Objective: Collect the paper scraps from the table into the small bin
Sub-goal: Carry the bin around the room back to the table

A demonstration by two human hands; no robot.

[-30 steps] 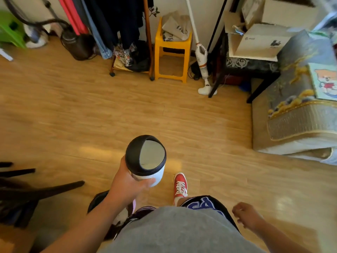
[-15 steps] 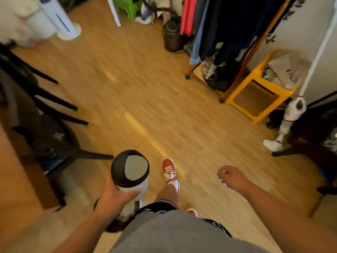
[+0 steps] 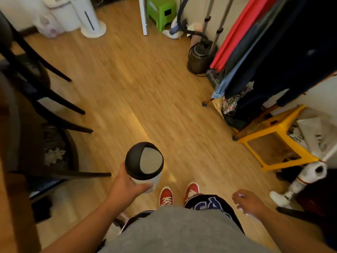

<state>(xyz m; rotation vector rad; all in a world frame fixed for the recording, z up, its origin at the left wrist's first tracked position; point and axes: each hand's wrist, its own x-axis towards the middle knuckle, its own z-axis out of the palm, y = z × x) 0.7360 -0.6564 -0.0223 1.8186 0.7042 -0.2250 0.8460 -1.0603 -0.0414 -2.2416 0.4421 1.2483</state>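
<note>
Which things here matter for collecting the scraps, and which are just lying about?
For the job:
small bin, upright, lid on
left hand, gripping the bin's side
right hand, loosely curled, nothing seen in it

Just lying about:
green stool
yellow stool
garment steamer
hanging clothes
dark chairs

No scraps in view.
</note>
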